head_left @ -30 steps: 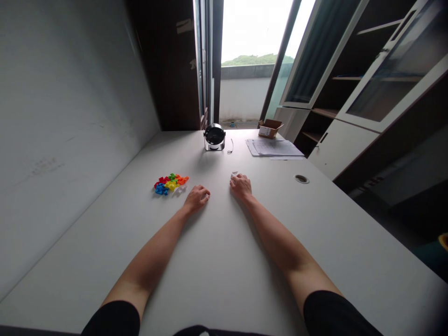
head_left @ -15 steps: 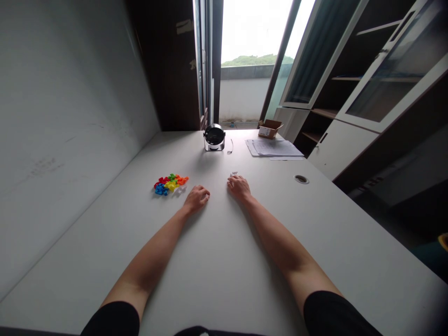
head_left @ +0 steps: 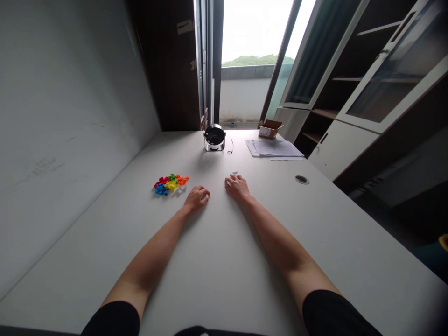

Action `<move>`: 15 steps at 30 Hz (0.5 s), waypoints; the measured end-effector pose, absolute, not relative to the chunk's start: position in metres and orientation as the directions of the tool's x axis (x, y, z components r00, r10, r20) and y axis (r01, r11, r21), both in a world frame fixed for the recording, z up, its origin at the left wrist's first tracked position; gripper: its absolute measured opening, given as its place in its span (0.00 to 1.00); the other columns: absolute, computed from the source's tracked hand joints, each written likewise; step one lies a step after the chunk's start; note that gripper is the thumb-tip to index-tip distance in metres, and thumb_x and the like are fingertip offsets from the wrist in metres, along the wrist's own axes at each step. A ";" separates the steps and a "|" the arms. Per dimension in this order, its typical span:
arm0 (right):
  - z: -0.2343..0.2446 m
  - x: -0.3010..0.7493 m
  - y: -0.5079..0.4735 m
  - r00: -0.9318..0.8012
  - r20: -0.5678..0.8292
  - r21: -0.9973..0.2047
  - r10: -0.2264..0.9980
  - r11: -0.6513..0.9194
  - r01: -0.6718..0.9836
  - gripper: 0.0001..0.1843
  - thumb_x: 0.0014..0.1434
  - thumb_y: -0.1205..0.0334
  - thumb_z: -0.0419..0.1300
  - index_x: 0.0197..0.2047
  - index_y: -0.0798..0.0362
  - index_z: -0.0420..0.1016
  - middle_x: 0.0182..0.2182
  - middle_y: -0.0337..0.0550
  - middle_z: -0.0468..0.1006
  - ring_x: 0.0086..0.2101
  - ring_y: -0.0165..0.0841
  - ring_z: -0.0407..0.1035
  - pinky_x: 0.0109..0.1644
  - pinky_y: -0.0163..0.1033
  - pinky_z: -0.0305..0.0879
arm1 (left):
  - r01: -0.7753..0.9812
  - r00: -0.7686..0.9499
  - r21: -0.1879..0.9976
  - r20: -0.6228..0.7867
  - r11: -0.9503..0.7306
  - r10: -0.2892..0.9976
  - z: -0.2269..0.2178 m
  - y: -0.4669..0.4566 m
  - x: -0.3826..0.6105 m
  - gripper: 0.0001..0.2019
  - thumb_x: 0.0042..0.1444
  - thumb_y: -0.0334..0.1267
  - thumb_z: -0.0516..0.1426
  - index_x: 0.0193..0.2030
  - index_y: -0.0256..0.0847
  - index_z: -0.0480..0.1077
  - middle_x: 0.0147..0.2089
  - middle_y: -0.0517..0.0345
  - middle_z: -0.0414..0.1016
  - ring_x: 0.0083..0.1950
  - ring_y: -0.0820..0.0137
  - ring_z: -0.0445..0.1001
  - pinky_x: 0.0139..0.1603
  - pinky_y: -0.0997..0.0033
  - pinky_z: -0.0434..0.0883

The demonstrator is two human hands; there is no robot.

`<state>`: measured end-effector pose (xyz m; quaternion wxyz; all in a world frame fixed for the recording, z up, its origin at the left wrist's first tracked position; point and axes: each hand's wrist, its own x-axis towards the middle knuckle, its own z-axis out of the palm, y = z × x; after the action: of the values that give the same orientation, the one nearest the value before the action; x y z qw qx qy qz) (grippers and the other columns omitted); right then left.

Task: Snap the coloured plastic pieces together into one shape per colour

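My left hand (head_left: pixel 197 198) rests on the white table with its fingers loosely curled. A gap shows between thumb and fingers, and I make out nothing held there. Just left of it lies a pile of small plastic pieces: red (head_left: pixel 161 182), blue (head_left: pixel 161 189), yellow (head_left: pixel 171 185), green (head_left: pixel 172 177), orange (head_left: pixel 182 180) and whitish clear (head_left: pixel 179 190). To the right, my right hand (head_left: pixel 238 186) lies palm down, its fingers spread on the table. Small white pieces (head_left: pixel 234 173) show right behind its fingers, partly hidden by them.
At the back of the table (head_left: pixel 210 261) stands a round black device on a bracket (head_left: pixel 214 136), with a thin dark cord loop (head_left: pixel 230 147) beside it. Papers (head_left: pixel 276 148) and an open cardboard box (head_left: pixel 269 129) are at the back right. A round cable hole (head_left: pixel 301 179) lies nearer.
My right hand has shifted slightly left, and its fingers have spread from beside the white pieces. My left hand and the coloured pile stay where they were.
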<state>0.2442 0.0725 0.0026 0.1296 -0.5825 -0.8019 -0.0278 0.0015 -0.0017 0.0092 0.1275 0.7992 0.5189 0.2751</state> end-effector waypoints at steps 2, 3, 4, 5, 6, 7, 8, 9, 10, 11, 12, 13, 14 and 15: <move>0.002 0.244 0.073 -0.290 0.234 -0.104 0.928 0.320 0.942 0.20 0.67 0.52 0.51 0.58 0.43 0.73 0.63 0.46 0.66 0.57 0.46 0.58 0.58 0.50 0.59 | 0.759 0.310 0.489 0.310 -0.430 0.899 0.009 -0.002 0.001 0.09 0.61 0.38 0.55 0.41 0.44 0.78 0.46 0.51 0.73 0.54 0.60 0.69 0.58 0.60 0.68; 0.002 0.245 0.074 -0.287 0.233 -0.105 0.929 0.318 0.942 0.20 0.67 0.52 0.51 0.58 0.43 0.73 0.63 0.46 0.66 0.57 0.46 0.58 0.58 0.50 0.59 | 0.758 0.310 0.489 0.311 -0.431 0.898 0.009 -0.002 0.001 0.09 0.61 0.38 0.55 0.40 0.44 0.78 0.46 0.51 0.73 0.53 0.60 0.69 0.58 0.60 0.68; 0.002 0.245 0.074 -0.285 0.233 -0.108 0.930 0.316 0.943 0.20 0.67 0.52 0.51 0.58 0.42 0.73 0.63 0.46 0.66 0.57 0.46 0.58 0.58 0.50 0.59 | 0.758 0.311 0.488 0.312 -0.432 0.898 0.008 -0.002 0.001 0.09 0.61 0.38 0.55 0.41 0.44 0.77 0.46 0.51 0.73 0.53 0.60 0.68 0.57 0.60 0.68; 0.001 0.245 0.075 -0.284 0.233 -0.110 0.930 0.315 0.943 0.20 0.67 0.52 0.51 0.59 0.42 0.73 0.63 0.46 0.65 0.57 0.46 0.58 0.58 0.50 0.59 | 0.758 0.311 0.488 0.312 -0.433 0.897 0.008 -0.002 0.001 0.09 0.61 0.39 0.55 0.41 0.44 0.77 0.46 0.51 0.73 0.53 0.60 0.68 0.57 0.60 0.68; 0.001 0.245 0.075 -0.284 0.233 -0.112 0.930 0.316 0.942 0.20 0.67 0.52 0.51 0.59 0.42 0.73 0.63 0.46 0.65 0.58 0.47 0.58 0.58 0.50 0.60 | 0.758 0.312 0.488 0.313 -0.434 0.897 0.008 -0.002 0.001 0.09 0.61 0.39 0.55 0.41 0.44 0.77 0.46 0.51 0.73 0.53 0.60 0.68 0.57 0.60 0.68; 0.001 0.246 0.075 -0.285 0.233 -0.113 0.930 0.317 0.942 0.20 0.67 0.52 0.51 0.59 0.42 0.73 0.64 0.46 0.65 0.58 0.47 0.58 0.58 0.50 0.60 | 0.757 0.313 0.488 0.313 -0.435 0.897 0.008 -0.002 0.001 0.09 0.61 0.39 0.55 0.41 0.44 0.77 0.46 0.51 0.73 0.53 0.60 0.68 0.57 0.60 0.68; 0.000 0.246 0.075 -0.287 0.232 -0.115 0.929 0.319 0.941 0.20 0.67 0.52 0.51 0.59 0.42 0.72 0.64 0.46 0.64 0.58 0.47 0.58 0.58 0.50 0.60 | 0.756 0.315 0.489 0.313 -0.436 0.896 0.008 -0.002 0.001 0.09 0.61 0.39 0.55 0.41 0.44 0.77 0.46 0.51 0.73 0.53 0.60 0.68 0.57 0.60 0.67; 0.000 0.246 0.074 -0.289 0.231 -0.116 0.929 0.321 0.940 0.20 0.67 0.52 0.51 0.59 0.43 0.73 0.65 0.46 0.63 0.58 0.47 0.58 0.58 0.50 0.60 | 0.754 0.317 0.490 0.313 -0.439 0.895 0.008 -0.002 0.001 0.09 0.61 0.39 0.54 0.41 0.44 0.77 0.46 0.51 0.73 0.53 0.60 0.68 0.57 0.60 0.67; 0.000 0.246 0.074 -0.293 0.232 -0.118 0.928 0.326 0.938 0.20 0.67 0.52 0.51 0.58 0.43 0.73 0.65 0.46 0.63 0.58 0.46 0.58 0.58 0.50 0.61 | 0.752 0.319 0.490 0.314 -0.440 0.894 0.008 -0.002 0.001 0.10 0.61 0.39 0.54 0.41 0.44 0.77 0.46 0.51 0.73 0.53 0.60 0.69 0.57 0.60 0.67; 0.001 0.247 0.074 -0.300 0.235 -0.121 0.925 0.334 0.935 0.19 0.67 0.52 0.51 0.58 0.44 0.74 0.65 0.46 0.64 0.58 0.46 0.58 0.58 0.49 0.61 | 0.755 0.316 0.489 0.314 -0.438 0.895 0.009 -0.002 0.002 0.10 0.61 0.39 0.54 0.40 0.44 0.77 0.46 0.51 0.73 0.53 0.60 0.69 0.57 0.60 0.67; 0.001 0.247 0.073 -0.308 0.241 -0.125 0.920 0.345 0.930 0.19 0.67 0.53 0.52 0.57 0.45 0.74 0.64 0.46 0.64 0.58 0.46 0.58 0.58 0.48 0.60 | 0.763 0.304 0.483 0.317 -0.429 0.898 0.009 -0.002 0.002 0.10 0.61 0.39 0.54 0.40 0.44 0.77 0.46 0.51 0.74 0.52 0.60 0.69 0.57 0.59 0.67; 0.001 0.247 0.073 -0.319 0.249 -0.133 0.914 0.359 0.924 0.19 0.67 0.53 0.51 0.56 0.45 0.75 0.63 0.46 0.65 0.58 0.45 0.59 0.59 0.48 0.60 | 0.780 0.277 0.473 0.325 -0.409 0.904 0.010 -0.002 0.002 0.10 0.61 0.39 0.54 0.40 0.44 0.77 0.45 0.50 0.74 0.52 0.59 0.69 0.58 0.58 0.66; 0.001 0.247 0.072 -0.329 0.257 -0.143 0.909 0.373 0.917 0.18 0.67 0.54 0.51 0.56 0.46 0.75 0.62 0.46 0.67 0.58 0.44 0.59 0.59 0.47 0.59 | 0.805 0.234 0.458 0.340 -0.378 0.911 0.010 -0.002 0.002 0.10 0.62 0.39 0.54 0.39 0.44 0.77 0.45 0.50 0.74 0.52 0.59 0.68 0.59 0.55 0.64; 0.001 0.248 0.072 -0.338 0.263 -0.155 0.904 0.385 0.910 0.18 0.68 0.55 0.51 0.55 0.47 0.76 0.61 0.46 0.68 0.57 0.43 0.60 0.59 0.46 0.59 | 0.833 0.175 0.440 0.365 -0.335 0.914 0.011 -0.001 0.001 0.10 0.62 0.39 0.53 0.38 0.44 0.77 0.44 0.49 0.74 0.52 0.58 0.68 0.62 0.53 0.62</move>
<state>0.2477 0.0719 0.0008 0.1540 -0.5545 -0.8178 -0.0099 0.0010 -0.0015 0.0106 0.0697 0.7634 0.5724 0.2912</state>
